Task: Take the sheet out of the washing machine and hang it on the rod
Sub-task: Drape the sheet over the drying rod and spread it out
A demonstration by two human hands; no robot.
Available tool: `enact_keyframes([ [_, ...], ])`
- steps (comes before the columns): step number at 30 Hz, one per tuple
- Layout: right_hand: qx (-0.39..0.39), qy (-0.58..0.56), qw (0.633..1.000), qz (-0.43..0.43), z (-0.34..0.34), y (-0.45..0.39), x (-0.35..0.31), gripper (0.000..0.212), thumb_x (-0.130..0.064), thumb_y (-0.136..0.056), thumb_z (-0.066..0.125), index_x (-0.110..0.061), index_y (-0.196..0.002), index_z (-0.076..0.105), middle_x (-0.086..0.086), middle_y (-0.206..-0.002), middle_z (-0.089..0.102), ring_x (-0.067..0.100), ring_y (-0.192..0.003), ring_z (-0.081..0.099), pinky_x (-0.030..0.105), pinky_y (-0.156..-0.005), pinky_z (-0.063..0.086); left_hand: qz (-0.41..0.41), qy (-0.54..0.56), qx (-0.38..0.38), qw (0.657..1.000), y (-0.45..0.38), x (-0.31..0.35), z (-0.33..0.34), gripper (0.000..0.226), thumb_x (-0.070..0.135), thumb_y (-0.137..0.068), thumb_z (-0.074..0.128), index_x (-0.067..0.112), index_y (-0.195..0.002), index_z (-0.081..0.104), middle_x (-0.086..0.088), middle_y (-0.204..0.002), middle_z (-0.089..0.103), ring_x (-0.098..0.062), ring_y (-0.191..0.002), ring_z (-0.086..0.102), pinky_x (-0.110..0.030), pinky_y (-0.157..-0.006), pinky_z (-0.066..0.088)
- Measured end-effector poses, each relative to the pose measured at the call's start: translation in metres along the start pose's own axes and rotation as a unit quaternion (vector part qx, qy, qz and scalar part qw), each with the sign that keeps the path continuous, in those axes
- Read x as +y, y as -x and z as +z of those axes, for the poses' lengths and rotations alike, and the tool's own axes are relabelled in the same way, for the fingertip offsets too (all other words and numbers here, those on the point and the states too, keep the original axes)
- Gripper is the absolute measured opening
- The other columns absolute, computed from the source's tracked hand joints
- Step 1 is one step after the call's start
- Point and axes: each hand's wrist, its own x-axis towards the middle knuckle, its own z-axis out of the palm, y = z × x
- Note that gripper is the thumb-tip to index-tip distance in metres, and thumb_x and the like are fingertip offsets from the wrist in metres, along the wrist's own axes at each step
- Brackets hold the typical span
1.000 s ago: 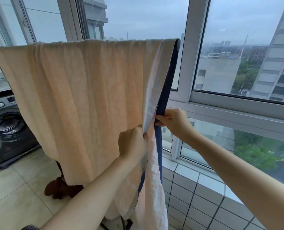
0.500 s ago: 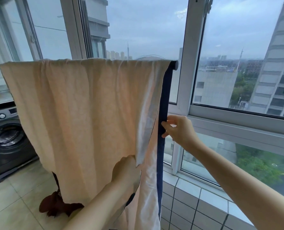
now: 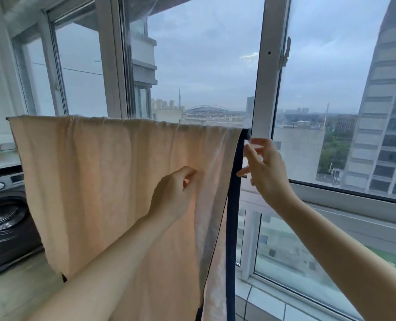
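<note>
Sheet (image 3: 104, 181) hangs spread over the rod (image 3: 246, 130), so the hanging looks done. You have let go since 1 second ago: your right hand (image 3: 265, 172) hovers beside the dark edge, fingers apart; your left hand (image 3: 172, 196), loosely curled, touches the cloth.

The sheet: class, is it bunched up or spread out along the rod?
Spread out. The sheet hangs over the rod from end to end, only lightly rippled at the top, its dark blue edge hanging straight.
</note>
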Motion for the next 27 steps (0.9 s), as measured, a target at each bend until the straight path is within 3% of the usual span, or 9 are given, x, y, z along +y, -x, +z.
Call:
enact_keyframes([
  [4,0.013,0.016,1.000,-0.013,-0.003,-0.016,-0.012,0.023,-0.027,-0.095,0.052,-0.018,-0.116,0.049,-0.006,-0.098,0.061,0.007,-0.051,0.064,0.008,-0.043,0.038,0.083,-0.017,0.093,0.992,-0.043,0.003,-0.009,0.017,0.020,-0.091,0.057,0.018,-0.107,0.063,0.006,-0.092,0.067,-0.012,-0.079,0.060,-0.032,-0.072,0.051],
  [7,0.021,0.052,0.997,-0.048,-0.004,-0.023,-0.018,0.024,-0.020,-0.091,0.058,-0.020,-0.114,0.053,-0.006,-0.098,0.064,0.014,-0.062,0.065,0.016,-0.052,0.047,0.152,-0.044,0.118,0.980,-0.074,0.004,-0.018,0.031,0.005,-0.089,0.055,0.016,-0.118,0.057,0.004,-0.099,0.062,-0.013,-0.089,0.056,-0.029,-0.079,0.049],
  [9,0.008,0.071,0.996,-0.061,-0.005,-0.026,-0.021,0.026,-0.016,-0.088,0.059,-0.022,-0.114,0.055,-0.005,-0.100,0.063,0.016,-0.066,0.065,0.023,-0.056,0.049,0.194,-0.091,0.119,0.970,-0.092,0.004,-0.022,0.034,0.006,-0.091,0.054,0.015,-0.123,0.058,0.001,-0.107,0.059,-0.015,-0.100,0.051,-0.025,-0.086,0.042],
  [12,-0.057,0.101,0.989,-0.088,-0.008,-0.029,-0.024,0.034,-0.022,-0.083,0.062,-0.027,-0.115,0.054,-0.006,-0.105,0.056,0.014,-0.080,0.061,0.020,-0.062,0.041,0.223,-0.110,0.091,0.964,-0.112,-0.003,-0.027,0.026,0.012,-0.091,0.058,0.013,-0.116,0.066,0.000,-0.108,0.065,-0.018,-0.103,0.053,-0.029,-0.090,0.041],
  [14,-0.085,0.143,0.981,-0.104,-0.007,-0.031,-0.028,0.033,-0.032,-0.085,0.062,-0.028,-0.117,0.054,-0.007,-0.107,0.052,0.009,-0.088,0.057,0.021,-0.067,0.040,0.225,-0.069,0.071,0.969,-0.118,-0.010,-0.032,0.020,0.012,-0.089,0.063,0.014,-0.108,0.070,0.001,-0.103,0.069,-0.013,-0.099,0.058,-0.030,-0.090,0.045],
  [18,-0.032,0.286,0.946,-0.148,0.002,-0.045,-0.038,0.027,-0.046,-0.088,0.056,-0.026,-0.106,0.060,-0.008,-0.093,0.058,0.009,-0.081,0.053,0.027,-0.067,0.041,0.197,-0.018,0.072,0.978,-0.124,-0.021,-0.045,0.013,0.010,-0.086,0.066,0.014,-0.095,0.073,0.003,-0.093,0.070,-0.007,-0.091,0.059,-0.020,-0.086,0.045],
  [22,-0.049,0.384,0.905,-0.174,0.012,-0.054,-0.046,0.024,-0.043,-0.092,0.050,-0.023,-0.099,0.061,-0.005,-0.087,0.063,0.015,-0.077,0.055,0.031,-0.067,0.047,0.160,-0.022,0.074,0.984,-0.135,-0.046,-0.059,0.008,0.011,-0.087,0.064,0.013,-0.091,0.071,0.004,-0.091,0.070,-0.010,-0.089,0.063,-0.032,-0.086,0.050],
  [27,-0.062,0.437,0.884,-0.155,0.032,-0.063,-0.056,0.025,-0.032,-0.097,0.042,-0.018,-0.090,0.062,0.000,-0.076,0.062,0.021,-0.071,0.059,0.034,-0.065,0.051,0.129,-0.051,0.068,0.988,-0.154,-0.082,-0.075,0.008,0.017,-0.091,0.057,0.018,-0.093,0.065,0.007,-0.093,0.066,-0.009,-0.089,0.061,-0.036,-0.083,0.052],
])
